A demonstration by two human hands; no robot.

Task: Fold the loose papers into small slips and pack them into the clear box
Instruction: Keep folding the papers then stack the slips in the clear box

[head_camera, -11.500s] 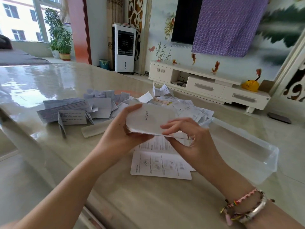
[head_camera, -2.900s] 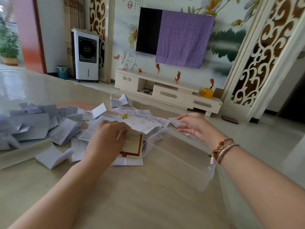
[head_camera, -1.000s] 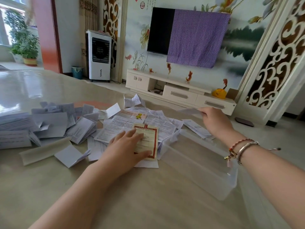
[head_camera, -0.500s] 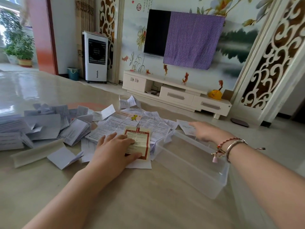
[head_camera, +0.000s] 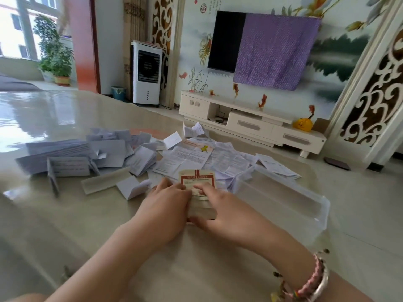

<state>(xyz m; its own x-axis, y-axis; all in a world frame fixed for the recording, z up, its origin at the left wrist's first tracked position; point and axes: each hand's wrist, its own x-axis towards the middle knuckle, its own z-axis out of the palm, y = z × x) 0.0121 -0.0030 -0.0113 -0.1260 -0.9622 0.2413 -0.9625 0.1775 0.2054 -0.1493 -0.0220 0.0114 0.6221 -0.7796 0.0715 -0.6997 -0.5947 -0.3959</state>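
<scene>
Lying on the table (head_camera: 76, 214), a red-bordered paper (head_camera: 197, 182) is pressed at its near end by both hands. The left hand (head_camera: 165, 211) and right hand (head_camera: 220, 211) are laid over it side by side, fingers bent onto the sheet. Loose papers (head_camera: 192, 158) are spread just behind it. The clear box (head_camera: 283, 199) stands to the right; folded slips (head_camera: 91, 151) are heaped at left.

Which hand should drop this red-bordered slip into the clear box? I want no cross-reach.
The right hand: it lies on the red-bordered paper beside the clear box; the left hand is farther.
</scene>
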